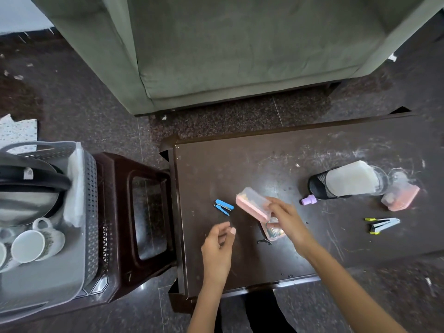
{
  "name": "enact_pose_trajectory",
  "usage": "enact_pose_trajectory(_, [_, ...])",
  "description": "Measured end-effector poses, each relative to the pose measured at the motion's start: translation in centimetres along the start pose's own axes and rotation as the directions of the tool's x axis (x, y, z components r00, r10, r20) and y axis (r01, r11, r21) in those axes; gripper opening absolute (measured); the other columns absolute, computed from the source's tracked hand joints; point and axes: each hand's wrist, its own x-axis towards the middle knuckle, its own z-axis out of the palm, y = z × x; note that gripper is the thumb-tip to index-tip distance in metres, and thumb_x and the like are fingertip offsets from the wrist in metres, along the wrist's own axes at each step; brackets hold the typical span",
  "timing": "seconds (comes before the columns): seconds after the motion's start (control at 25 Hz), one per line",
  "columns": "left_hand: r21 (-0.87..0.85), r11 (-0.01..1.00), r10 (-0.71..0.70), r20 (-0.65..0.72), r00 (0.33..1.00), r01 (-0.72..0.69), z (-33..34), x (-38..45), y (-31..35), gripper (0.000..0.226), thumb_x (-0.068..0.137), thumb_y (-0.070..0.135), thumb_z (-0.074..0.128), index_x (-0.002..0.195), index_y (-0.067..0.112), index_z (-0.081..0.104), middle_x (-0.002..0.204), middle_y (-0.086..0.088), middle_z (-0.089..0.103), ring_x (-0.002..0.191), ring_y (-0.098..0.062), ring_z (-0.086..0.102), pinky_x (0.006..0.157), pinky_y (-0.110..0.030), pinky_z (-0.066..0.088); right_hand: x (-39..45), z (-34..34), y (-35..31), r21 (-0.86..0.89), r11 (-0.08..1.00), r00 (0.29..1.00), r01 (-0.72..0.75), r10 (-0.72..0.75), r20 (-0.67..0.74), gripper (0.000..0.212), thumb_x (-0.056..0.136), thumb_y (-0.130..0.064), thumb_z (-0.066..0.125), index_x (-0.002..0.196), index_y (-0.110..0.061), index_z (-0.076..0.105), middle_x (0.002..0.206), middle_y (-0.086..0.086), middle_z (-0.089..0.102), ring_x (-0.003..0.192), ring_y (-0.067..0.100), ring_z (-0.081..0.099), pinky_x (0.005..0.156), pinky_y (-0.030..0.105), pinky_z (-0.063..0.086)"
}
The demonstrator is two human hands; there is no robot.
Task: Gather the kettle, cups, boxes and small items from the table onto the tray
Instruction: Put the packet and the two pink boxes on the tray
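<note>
My right hand (pixel 286 221) grips a pink box with a clear lid (pixel 252 203) and a second clear pink box (pixel 274 233) under it, lifted slightly over the dark table (pixel 240 267). My left hand (pixel 219 248) hovers beside them, fingers loosely curled, holding nothing. A blue stapler (pixel 224 207) lies just left of the boxes. Further right are a black-based jar (pixel 343 181), a small purple bottle (pixel 308 200), another pink box (pixel 400 199) and a grey-yellow stapler (pixel 382 224). The grey tray (pixel 90 212) at left holds the kettle (pixel 26 188) and white cups (pixel 36 243).
The tray stands on a brown plastic stool (pixel 144 212) left of the table. A grey-green sofa (pixel 228 56) stands beyond the table. White paper (pixel 16 131) lies on the dark floor at far left.
</note>
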Motion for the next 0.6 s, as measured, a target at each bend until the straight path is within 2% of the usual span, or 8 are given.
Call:
enact_pose_trajectory(0.16, [-0.19,0.979,-0.045,0.161,0.986,0.075,0.1,-0.2,-0.1,0.06,0.081,0.024,0.073,0.134,0.025,0.045,0.12,0.003,0.065,0.109,-0.009,0.062,0.099,-0.032,0.047,-2.0,0.1,2.0,0.206,0.958,0.977,-0.198,0.177,0.118,0.026,0.094,-0.023,0.039,0.11,-0.01,0.054,0.085,0.009,0.063,0.068,0.015,0.061,0.05,0.024,0.048])
enact_pose_trajectory(0.2, [-0.233,0.968,-0.041,0.218,0.975,0.093,0.2,-0.3,0.0,0.058,0.081,0.021,0.072,0.133,0.023,0.046,0.119,0.001,0.066,0.109,-0.009,0.063,0.098,-0.032,0.047,-2.1,0.2,2.4,0.274,0.929,0.964,-0.25,0.211,0.165,0.027,0.093,-0.028,0.037,0.109,-0.013,0.052,0.083,0.008,0.064,0.064,0.014,0.061,0.047,0.024,0.047])
enact_pose_trajectory(0.28, [-0.271,0.957,-0.02,0.281,0.96,0.1,0.4,-0.4,0.4,0.047,0.081,0.015,0.071,0.125,0.016,0.055,0.111,-0.005,0.071,0.105,-0.015,0.066,0.092,-0.034,0.053,-2.0,0.2,3.0,0.262,0.899,0.928,-0.351,0.296,0.227,0.037,0.095,-0.039,0.03,0.107,-0.014,0.056,0.083,0.008,0.066,0.065,0.015,0.062,0.047,0.023,0.047])
enact_pose_trajectory(0.32, [-0.274,0.958,-0.012,0.261,0.965,0.086,0.6,-0.6,0.5,0.041,0.081,0.014,0.072,0.12,0.014,0.06,0.106,-0.006,0.072,0.101,-0.017,0.067,0.088,-0.035,0.055,-2.0,0.3,3.2,0.209,0.896,0.909,-0.391,0.341,0.238,0.044,0.098,-0.042,0.026,0.105,-0.014,0.059,0.084,0.009,0.067,0.065,0.016,0.063,0.048,0.023,0.049])
enact_pose_trajectory(0.4, [-0.209,0.977,-0.026,0.096,0.995,0.046,1.0,-0.7,0.5,0.033,0.078,0.018,0.075,0.11,0.016,0.065,0.096,-0.004,0.074,0.091,-0.018,0.07,0.08,-0.037,0.058,-2.3,0.5,3.7,0.107,0.92,0.922,-0.376,0.359,0.146,0.042,0.1,-0.037,0.031,0.099,-0.01,0.064,0.08,0.011,0.069,0.06,0.021,0.067,0.05,0.024,0.054])
enact_pose_trajectory(0.48, [-0.074,0.997,-0.035,-0.117,0.993,0.026,1.2,-0.6,0.3,0.031,0.077,0.023,0.075,0.106,0.018,0.066,0.088,0.001,0.072,0.081,-0.013,0.068,0.076,-0.034,0.058,-2.4,0.4,4.8,-0.145,0.974,0.979,-0.177,0.159,-0.126,0.027,0.097,-0.023,0.046,0.086,-0.009,0.066,0.069,0.006,0.067,0.061,0.025,0.065,0.054,0.018,0.051])
enact_pose_trajectory(0.56, [-0.031,0.999,-0.025,-0.199,0.98,0.02,1.2,-0.6,0.3,0.032,0.078,0.024,0.075,0.107,0.018,0.065,0.086,0.002,0.071,0.078,-0.01,0.067,0.075,-0.031,0.057,-2.1,-0.2,6.1,-0.549,0.836,0.923,-0.003,-0.209,-0.323,0.012,0.09,-0.018,0.057,0.087,-0.011,0.066,0.084,0.006,0.065,0.076,0.027,0.062,0.062,0.023,0.049])
enact_pose_trajectory(0.6, [-0.037,0.999,-0.025,-0.193,0.981,0.019,1.2,-0.7,0.1,0.032,0.078,0.025,0.075,0.108,0.018,0.065,0.087,0.002,0.071,0.079,-0.01,0.067,0.076,-0.032,0.057,-1.8,-0.4,6.7,-0.651,0.759,0.896,-0.003,-0.287,-0.339,0.015,0.086,-0.02,0.061,0.097,-0.01,0.065,0.097,0.009,0.062,0.086,0.028,0.06,0.068,0.03,0.05])
